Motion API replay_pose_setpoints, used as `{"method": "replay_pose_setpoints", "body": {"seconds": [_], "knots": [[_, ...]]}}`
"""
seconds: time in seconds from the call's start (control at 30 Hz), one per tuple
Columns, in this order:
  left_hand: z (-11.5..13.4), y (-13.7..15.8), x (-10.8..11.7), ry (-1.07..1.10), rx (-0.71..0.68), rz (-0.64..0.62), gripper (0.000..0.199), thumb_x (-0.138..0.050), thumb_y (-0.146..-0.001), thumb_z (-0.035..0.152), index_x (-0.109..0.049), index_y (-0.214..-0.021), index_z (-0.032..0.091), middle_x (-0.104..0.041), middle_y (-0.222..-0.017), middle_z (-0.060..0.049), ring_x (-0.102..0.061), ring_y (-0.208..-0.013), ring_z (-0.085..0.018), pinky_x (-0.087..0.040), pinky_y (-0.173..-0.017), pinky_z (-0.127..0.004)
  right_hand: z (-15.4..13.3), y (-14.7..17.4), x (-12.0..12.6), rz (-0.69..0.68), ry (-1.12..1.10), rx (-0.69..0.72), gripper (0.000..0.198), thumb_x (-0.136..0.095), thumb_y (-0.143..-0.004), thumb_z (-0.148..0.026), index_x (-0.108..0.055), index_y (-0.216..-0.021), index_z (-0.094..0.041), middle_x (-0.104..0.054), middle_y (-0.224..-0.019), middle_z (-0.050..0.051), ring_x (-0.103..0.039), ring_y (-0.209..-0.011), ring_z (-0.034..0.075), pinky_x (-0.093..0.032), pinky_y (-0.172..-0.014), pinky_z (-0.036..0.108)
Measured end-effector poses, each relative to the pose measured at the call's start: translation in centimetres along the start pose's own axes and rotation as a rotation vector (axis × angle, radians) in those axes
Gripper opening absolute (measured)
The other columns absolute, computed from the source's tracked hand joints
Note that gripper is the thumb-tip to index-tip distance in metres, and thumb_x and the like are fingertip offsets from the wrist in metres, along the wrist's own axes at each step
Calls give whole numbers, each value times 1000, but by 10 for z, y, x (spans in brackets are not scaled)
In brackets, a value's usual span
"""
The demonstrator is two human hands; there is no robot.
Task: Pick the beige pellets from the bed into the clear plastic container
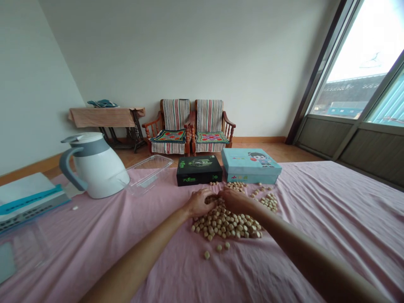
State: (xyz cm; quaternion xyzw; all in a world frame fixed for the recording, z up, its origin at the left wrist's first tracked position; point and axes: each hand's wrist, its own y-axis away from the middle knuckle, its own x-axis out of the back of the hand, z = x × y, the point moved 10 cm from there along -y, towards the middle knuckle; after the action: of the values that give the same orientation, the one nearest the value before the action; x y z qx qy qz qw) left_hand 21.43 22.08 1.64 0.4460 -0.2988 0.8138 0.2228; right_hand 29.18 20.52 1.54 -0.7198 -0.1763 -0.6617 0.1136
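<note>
A heap of small tan rounded pieces [229, 225], which look wooden, lies on the pink cloth. My left hand [200, 202] is at the heap's back left, its fingers curled round several pieces. Close beside it, my right hand [235, 201] is bent down over the back of the heap with its fingers drawn together. Its fingertips are mostly hidden, so I cannot make out what they hold. Behind my hands stand a black box [199, 170] with green print and a light blue box [251, 166] with a cartoon figure.
More loose pieces [269, 203] lie right of my right hand, and a few [206, 255] in front of the heap. On the left stand a white jug [97, 168] with a grey handle, a clear plastic tray [151, 172] and a blue-white package [31, 202]. Two chairs [175, 122] stand beyond the table.
</note>
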Motion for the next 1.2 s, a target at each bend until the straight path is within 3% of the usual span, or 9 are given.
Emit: {"method": "replay_pose_setpoints", "body": {"seconds": [0.1,0.2,0.27,0.33,0.57,0.77,0.9,1.07,1.2], "knots": [[-1,-5,10,-9,20,53,27,-49,-84,33,-66,-100,21,-68,-102,-3,-61,-97,-18,-46,-89,-28,25,5,11,76,-50,-55,37,-39,-77,-4,-63,-102,-17,-65,-101,8,-59,-94,15,-40,-78,22],[-5,-20,9,-57,48,96,28,-47,-83,25,-63,-106,18,-64,-109,-6,-58,-103,-18,-43,-94,-30,80,10,21,205,0,-337,35,-37,-78,-4,-64,-98,-13,-65,-97,13,-60,-90,20,-40,-74,26],[-5,-32,2,-96,52,93,31,-47,-81,20,-62,-109,18,-62,-112,-6,-55,-105,-19,-41,-97,-32,107,13,16,213,43,-485,32,-39,-78,-5,-63,-99,-11,-64,-98,17,-61,-90,23,-39,-71,28],[-4,-42,-6,-137,57,79,34,-46,-80,17,-61,-111,18,-60,-115,-8,-53,-107,-21,-40,-98,-34,120,13,5,186,47,-524,31,-40,-79,-6,-62,-101,-9,-63,-99,19,-61,-90,25,-39,-70,28],[0,-51,-20,-211,75,16,31,-42,-78,9,-63,-100,18,-62,-103,-8,-54,-101,-21,-43,-91,-34,122,7,4,290,-171,-367,34,-39,-78,-4,-64,-96,-18,-66,-97,7,-59,-94,17,-38,-76,23],[1,-58,-28,-230,80,3,32,-43,-77,8,-62,-101,15,-62,-104,-11,-54,-102,-23,-43,-92,-37,112,-8,1,270,-126,-390,40,-38,-78,-5,-62,-110,-15,-65,-107,12,-59,-98,19,-38,-78,24],[3,-57,-32,-213,77,-13,31,-41,-77,7,-64,-96,15,-64,-96,-11,-57,-96,-23,-45,-89,-35,95,-14,-5,234,-167,-342,32,-41,-79,-7,-64,-100,-15,-67,-98,10,-60,-93,18,-37,-74,23],[7,-60,-30,-182,63,-11,33,-39,-81,9,-62,-104,17,-64,-104,-9,-56,-104,-20,-43,-93,-31,83,-16,14,328,-175,-299,33,-39,-80,-7,-64,-100,-17,-65,-100,8,-58,-94,17,-37,-77,23],[8,-67,-40,-181,66,-54,29,-43,-80,8,-63,-100,14,-66,-98,-12,-59,-97,-23,-45,-90,-35,71,-27,2,203,-96,-292,34,-41,-80,-6,-60,-108,-14,-61,-108,13,-55,-100,18,-37,-82,25]]}}
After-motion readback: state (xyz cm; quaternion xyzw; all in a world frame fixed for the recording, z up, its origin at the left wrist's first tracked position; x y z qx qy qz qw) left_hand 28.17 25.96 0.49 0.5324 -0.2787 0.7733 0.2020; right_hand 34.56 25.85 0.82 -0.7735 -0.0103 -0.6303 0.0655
